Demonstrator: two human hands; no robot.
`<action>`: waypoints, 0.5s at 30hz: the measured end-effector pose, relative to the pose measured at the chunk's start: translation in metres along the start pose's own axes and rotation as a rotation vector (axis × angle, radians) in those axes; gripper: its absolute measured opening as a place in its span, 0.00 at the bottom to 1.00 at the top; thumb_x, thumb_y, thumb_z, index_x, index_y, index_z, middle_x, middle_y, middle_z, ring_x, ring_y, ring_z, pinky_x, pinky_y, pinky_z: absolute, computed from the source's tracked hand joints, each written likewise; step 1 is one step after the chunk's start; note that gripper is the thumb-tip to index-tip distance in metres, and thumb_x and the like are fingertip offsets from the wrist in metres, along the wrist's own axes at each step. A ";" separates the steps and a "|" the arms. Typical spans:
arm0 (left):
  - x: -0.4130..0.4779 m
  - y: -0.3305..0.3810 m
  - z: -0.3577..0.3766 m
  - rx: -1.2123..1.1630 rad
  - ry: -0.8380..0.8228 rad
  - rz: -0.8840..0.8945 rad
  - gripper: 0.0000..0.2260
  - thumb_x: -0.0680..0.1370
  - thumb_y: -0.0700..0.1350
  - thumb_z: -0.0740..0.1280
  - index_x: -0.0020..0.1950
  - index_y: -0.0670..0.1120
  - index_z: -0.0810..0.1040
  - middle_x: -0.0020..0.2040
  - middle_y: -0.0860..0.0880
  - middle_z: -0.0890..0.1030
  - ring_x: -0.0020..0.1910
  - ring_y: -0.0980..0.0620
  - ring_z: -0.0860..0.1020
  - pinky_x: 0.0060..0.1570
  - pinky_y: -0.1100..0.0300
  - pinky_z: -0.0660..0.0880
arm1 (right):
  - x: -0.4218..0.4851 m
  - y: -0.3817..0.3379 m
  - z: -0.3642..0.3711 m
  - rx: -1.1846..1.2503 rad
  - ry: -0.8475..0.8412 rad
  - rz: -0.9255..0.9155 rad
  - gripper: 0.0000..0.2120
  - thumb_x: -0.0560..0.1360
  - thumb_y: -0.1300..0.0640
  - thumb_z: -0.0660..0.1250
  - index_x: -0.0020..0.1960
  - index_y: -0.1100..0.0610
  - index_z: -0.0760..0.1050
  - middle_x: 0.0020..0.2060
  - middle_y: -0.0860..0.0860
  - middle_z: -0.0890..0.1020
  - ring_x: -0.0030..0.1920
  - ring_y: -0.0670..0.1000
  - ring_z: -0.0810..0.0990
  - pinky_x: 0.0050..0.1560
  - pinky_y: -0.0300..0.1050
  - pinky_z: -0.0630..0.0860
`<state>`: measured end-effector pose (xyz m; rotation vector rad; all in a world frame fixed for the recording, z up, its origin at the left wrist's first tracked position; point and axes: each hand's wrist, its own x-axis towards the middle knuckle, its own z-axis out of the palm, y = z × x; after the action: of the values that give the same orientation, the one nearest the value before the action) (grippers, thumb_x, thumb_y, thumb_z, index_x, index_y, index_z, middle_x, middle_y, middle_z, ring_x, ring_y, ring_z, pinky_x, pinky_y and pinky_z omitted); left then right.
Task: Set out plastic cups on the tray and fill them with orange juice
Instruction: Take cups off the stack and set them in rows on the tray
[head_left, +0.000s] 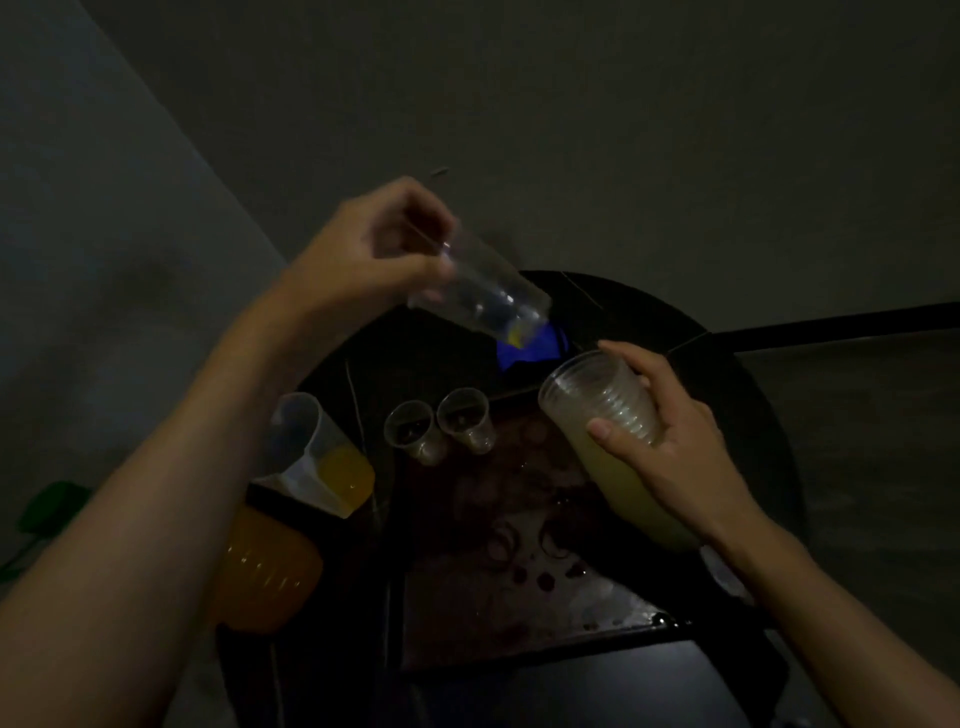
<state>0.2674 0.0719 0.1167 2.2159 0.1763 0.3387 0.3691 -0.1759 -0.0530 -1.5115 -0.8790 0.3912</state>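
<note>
We count two hands, both raised above a round, dark worktop (748, 415). The left hand (374, 244) is at 11 o'clock, its fingers (431, 213) curled round the mouth end of one clear cup (483, 291), grasping it. The cup is smooth, thin plastic, and it is tilted so its base points toward 4 o'clock.

The right hand (670, 441) is at 3 o'clock and grips a stack of cups (597, 400). Its thumb lies across the front and its fingers wrap the back. The nested rims make fine ridges, and a pale yellowish length runs down under the palm. We cannot count the cups in it.

Two small cups (410, 431) stand upright, just beside each other, at the 11 o'clock corner of one rectangular tray (519, 597). They are see-through and tapered. The tray is dark and glossy, with a reddish round pattern.

At 9 o'clock, off the tray, stands one translucent jug (317, 457) with orange juice in its lower part. Just beside it at 7 o'clock is one ribbed plastic bottle (265, 566), also orange.

One blue object (530, 351) lies at 12 o'clock, beyond the tray. Its shape is too dim to tell.
</note>
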 end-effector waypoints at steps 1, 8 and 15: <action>-0.001 -0.004 -0.005 -0.013 0.059 0.013 0.16 0.68 0.50 0.73 0.52 0.48 0.76 0.46 0.53 0.80 0.45 0.58 0.79 0.45 0.61 0.78 | 0.001 0.001 -0.004 -0.002 0.016 0.006 0.30 0.67 0.35 0.69 0.67 0.28 0.65 0.58 0.31 0.77 0.56 0.37 0.79 0.50 0.29 0.74; 0.000 -0.066 0.036 0.318 0.117 -0.062 0.31 0.66 0.59 0.77 0.64 0.48 0.77 0.58 0.49 0.81 0.54 0.55 0.81 0.54 0.59 0.79 | 0.011 0.002 -0.032 0.098 0.238 0.004 0.27 0.69 0.37 0.67 0.68 0.33 0.68 0.55 0.28 0.77 0.54 0.38 0.80 0.49 0.40 0.77; -0.007 -0.134 0.113 0.426 -0.025 -0.104 0.35 0.66 0.51 0.83 0.71 0.47 0.75 0.62 0.51 0.78 0.61 0.56 0.78 0.64 0.53 0.76 | 0.015 0.006 -0.038 0.075 0.278 -0.015 0.26 0.71 0.39 0.67 0.68 0.37 0.68 0.55 0.29 0.78 0.56 0.37 0.80 0.51 0.31 0.74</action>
<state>0.2934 0.0680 -0.0567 2.6167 0.3778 0.2304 0.4075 -0.1914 -0.0491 -1.4481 -0.6491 0.1943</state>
